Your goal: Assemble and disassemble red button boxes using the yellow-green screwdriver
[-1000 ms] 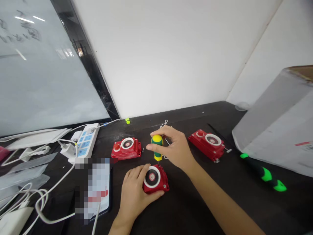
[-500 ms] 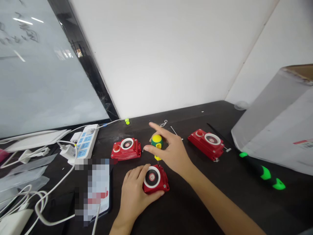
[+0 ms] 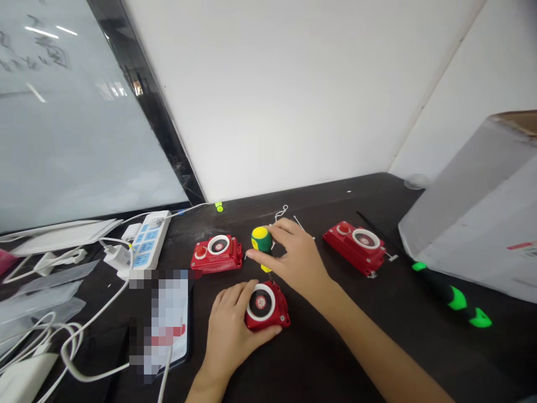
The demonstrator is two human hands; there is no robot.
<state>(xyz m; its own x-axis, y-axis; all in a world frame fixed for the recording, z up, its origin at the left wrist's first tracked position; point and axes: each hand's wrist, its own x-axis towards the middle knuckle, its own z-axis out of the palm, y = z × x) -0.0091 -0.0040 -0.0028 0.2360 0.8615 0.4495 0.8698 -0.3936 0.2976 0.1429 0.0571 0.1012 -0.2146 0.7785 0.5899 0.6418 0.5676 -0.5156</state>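
The screwdriver (image 3: 260, 239) with the yellow-and-green handle, upright in the earlier frames, now tilts, its handle end leaning left. The right hand (image 3: 300, 257), spread wide half a second ago, has curled in again and sits lower. Its fingers (image 3: 282, 230) lie just beside the handle, possibly touching it; contact is hard to confirm from this angle.

A green-and-yellow screwdriver (image 3: 260, 240) stands tilted at the far edge of a red switch box (image 3: 267, 306).
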